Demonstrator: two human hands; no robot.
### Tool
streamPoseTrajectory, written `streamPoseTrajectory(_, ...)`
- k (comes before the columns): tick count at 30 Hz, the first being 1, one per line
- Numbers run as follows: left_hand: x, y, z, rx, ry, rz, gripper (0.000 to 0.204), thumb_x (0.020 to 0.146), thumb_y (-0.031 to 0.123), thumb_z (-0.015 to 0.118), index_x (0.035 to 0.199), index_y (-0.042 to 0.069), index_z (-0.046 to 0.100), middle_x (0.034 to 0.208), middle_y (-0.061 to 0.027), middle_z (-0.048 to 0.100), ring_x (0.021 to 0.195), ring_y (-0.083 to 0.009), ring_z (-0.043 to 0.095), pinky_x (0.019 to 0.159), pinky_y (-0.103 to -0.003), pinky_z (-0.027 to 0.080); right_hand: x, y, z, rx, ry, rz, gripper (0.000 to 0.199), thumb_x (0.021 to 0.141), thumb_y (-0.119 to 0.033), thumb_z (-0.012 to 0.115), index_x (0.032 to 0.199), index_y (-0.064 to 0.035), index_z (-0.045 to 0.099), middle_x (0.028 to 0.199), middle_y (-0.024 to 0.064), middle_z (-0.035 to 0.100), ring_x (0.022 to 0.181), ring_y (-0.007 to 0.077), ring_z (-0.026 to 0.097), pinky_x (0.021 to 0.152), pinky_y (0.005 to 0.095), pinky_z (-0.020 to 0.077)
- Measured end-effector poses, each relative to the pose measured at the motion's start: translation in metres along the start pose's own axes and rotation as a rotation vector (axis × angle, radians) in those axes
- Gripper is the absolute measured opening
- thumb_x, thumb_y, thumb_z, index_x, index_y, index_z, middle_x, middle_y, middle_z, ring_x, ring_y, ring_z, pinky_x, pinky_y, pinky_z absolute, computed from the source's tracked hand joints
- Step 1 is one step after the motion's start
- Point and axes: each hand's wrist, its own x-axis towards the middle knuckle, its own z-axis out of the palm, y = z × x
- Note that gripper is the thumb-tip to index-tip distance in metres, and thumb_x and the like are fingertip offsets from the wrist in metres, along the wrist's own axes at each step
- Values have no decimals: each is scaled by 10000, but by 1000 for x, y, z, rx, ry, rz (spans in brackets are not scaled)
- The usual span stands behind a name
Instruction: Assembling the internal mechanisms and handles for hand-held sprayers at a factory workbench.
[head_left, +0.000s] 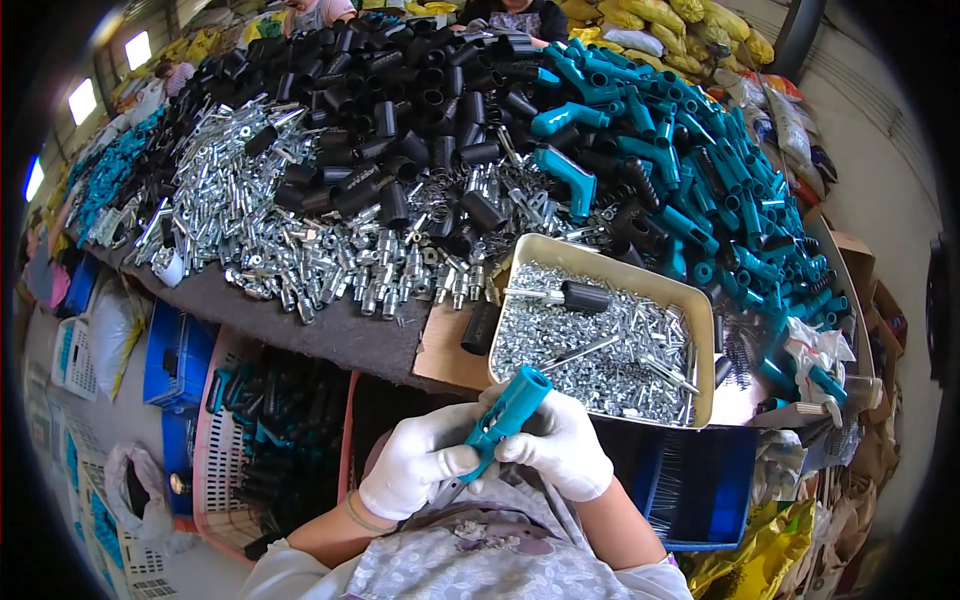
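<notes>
A teal plastic tube-shaped housing [508, 408] is held upright and slightly tilted in front of my body, its open round end up. My left hand [420, 462], in a white glove, grips its lower part from the left, thumb against its side. From the right, my gloved right hand [565, 450] closes around it with the thumb pressed on the side. Its lower end is hidden by my fingers. Just beyond my hands stands a cream tray [703, 350] of small metal pins, with a black sleeve [585, 296] and metal rods lying on top.
Heaps of silver metal fittings [235, 190], black sleeves [430, 100] and teal pistol-shaped housings [740, 200] cover the table. Below its edge are a pink basket [222, 460] of teal and black parts and a blue crate [700, 490]. Other people sit at the far side.
</notes>
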Motion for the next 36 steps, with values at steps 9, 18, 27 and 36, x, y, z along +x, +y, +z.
streamPoseTrajectory(9,-21,0,-19,250,220,127,536,887,181,735,1304,-93,537,1114,-132,663,950,-148,640,851,-288,521,24,12,24,-179,20,-57,687,756,-428,851,1208,15,584,1045,58,634,979,156,613,889,315,502)
streamPoseTrajectory(18,-34,6,-26,464,289,255,541,910,156,697,1348,-85,493,1030,-114,657,879,-165,638,787,-301,524,37,31,34,-357,-25,-202,571,897,-274,750,1329,-1,496,1123,64,624,1021,137,603,899,298,503)
streamPoseTrajectory(27,-38,9,-24,419,305,239,483,886,114,712,1304,-69,553,1135,-106,663,969,-139,628,886,-279,506,36,34,39,-360,-25,-212,517,912,-292,726,1294,-14,515,1095,47,614,949,122,597,826,281,508)
streamPoseTrajectory(36,-35,8,-20,189,258,109,496,887,89,705,1320,-79,531,1108,-109,659,939,-128,620,853,-268,507,36,37,43,-357,107,-194,464,880,-284,741,1205,-7,559,1029,51,616,916,117,584,826,290,499)
